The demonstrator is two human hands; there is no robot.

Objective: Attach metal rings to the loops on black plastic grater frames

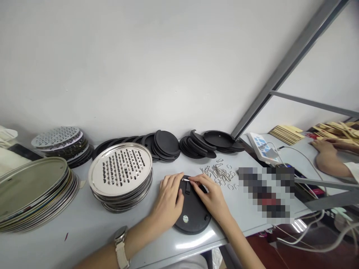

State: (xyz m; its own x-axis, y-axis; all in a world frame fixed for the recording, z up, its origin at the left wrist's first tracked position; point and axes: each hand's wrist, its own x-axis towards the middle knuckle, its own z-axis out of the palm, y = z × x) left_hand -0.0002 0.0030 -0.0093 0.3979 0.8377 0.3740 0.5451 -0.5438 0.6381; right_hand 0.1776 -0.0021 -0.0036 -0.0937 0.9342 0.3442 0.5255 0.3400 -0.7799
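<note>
A black oval plastic plate (pixel 190 209) lies flat on the table before me, with a small round sticker low on its face and a raised strap-like tab near its top. My left hand (pixel 167 200) grips its left edge, the index fingertip beside a small silver metal loop (pixel 185 180) at the tab. From the other side, my right hand (pixel 210 194) pinches that loop between thumb and finger. The fingertips partly hide it. Right of the plate is a loose pile of similar metal loops (pixel 220 172).
Stacked metal grater discs (pixel 120 188) stand left of my hands; oval plates (pixel 30 186) and more grater discs (pixel 60 138) lie farther left. Black plastic parts (pixel 166 144) line the wall. Beyond a grey metal frame (pixel 291 48), another person's hands (pixel 327 147) rest near wooden pieces.
</note>
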